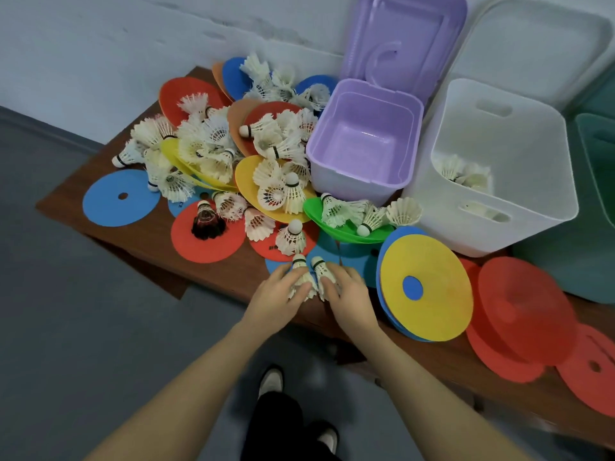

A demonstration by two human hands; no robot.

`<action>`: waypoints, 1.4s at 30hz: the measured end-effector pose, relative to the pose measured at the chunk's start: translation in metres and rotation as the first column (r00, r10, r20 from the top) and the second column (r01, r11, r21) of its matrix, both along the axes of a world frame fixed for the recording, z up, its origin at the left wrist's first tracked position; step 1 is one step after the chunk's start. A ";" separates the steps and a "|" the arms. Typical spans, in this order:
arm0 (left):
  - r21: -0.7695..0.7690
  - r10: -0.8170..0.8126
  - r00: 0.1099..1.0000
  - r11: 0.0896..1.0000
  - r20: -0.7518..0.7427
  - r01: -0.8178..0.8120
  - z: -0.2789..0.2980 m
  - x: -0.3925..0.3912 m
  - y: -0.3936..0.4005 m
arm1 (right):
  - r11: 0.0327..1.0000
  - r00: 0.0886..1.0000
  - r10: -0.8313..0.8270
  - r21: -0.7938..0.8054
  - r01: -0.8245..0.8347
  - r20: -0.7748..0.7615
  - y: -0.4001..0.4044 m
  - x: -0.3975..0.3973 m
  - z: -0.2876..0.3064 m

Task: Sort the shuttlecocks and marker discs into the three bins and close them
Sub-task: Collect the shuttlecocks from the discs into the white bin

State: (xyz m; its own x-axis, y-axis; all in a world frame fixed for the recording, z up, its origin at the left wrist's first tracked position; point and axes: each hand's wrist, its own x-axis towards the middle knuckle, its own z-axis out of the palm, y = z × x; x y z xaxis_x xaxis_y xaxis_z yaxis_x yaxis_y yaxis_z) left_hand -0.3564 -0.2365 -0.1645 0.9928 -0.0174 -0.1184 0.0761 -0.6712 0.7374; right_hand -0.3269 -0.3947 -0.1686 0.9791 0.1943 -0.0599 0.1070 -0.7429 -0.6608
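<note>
While both arms reach over the near edge of the brown table [66, 201], the left hand [278, 291] curls its fingers round one white shuttlecock [301, 272] and the right hand [346, 289] curls round a second white shuttlecock [321, 271] just beside it; the two cork tips point away from the person and stand side by side, nearly touching. Both shuttlecocks lie low over a blue disc [349, 257] at the table's front edge.

Behind the hands spreads the heap of shuttlecocks [213, 141], tumbled over red, orange, yellow and blue marker discs. A lone dark shuttlecock [207, 221] lies on a red disc [186, 237], and a flat blue disc with a centre hole [109, 201] sits apart at the left. A bent green disc [316, 214] cradles a few more white shuttlecocks in front of the purple bin [332, 174].

The purple bin stands open with its lid [409, 34] tipped up against the wall (nothing shows inside it). To its right the white bin [466, 227] is open too, with some white shuttlecocks at its bottom. A green bin [595, 154] shows partly at the right edge. A yellow disc [439, 294] rests on blue ones near the right hand, and a stack of red discs [525, 314] lies further right.
</note>
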 end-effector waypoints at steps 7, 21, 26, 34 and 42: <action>-0.231 0.210 0.969 0.957 0.130 -0.177 0.014 -0.014 -0.014 | 0.982 0.992 0.074 0.168 -0.090 0.100 -0.005 -0.014 0.020; 0.079 -0.124 0.772 0.992 0.624 0.096 0.146 0.085 -0.076 | 0.999 0.727 0.015 0.011 -0.031 0.686 -0.110 0.071 0.147; 0.066 -0.212 0.764 0.974 0.609 0.217 0.191 0.146 -0.143 | 0.973 0.726 -0.199 0.044 0.227 0.659 -0.169 0.115 0.178; 0.450 -0.411 0.827 0.865 0.384 0.221 0.194 0.200 -0.184 | 0.930 0.893 -0.227 -0.185 0.317 0.388 -0.214 0.143 0.182; 0.449 -0.311 0.869 0.886 0.385 0.118 0.183 0.159 -0.132 | 0.978 0.866 -0.036 -0.160 0.133 0.499 -0.175 0.121 0.171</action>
State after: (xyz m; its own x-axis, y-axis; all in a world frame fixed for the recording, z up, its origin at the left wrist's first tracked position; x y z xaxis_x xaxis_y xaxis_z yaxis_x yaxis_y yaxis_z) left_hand -0.1978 -0.3681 0.0187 0.9177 -0.2831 0.2786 -0.3671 -0.8722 0.3232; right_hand -0.2062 -0.5695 0.0020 0.9024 0.1423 0.4068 0.3127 -0.8657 -0.3908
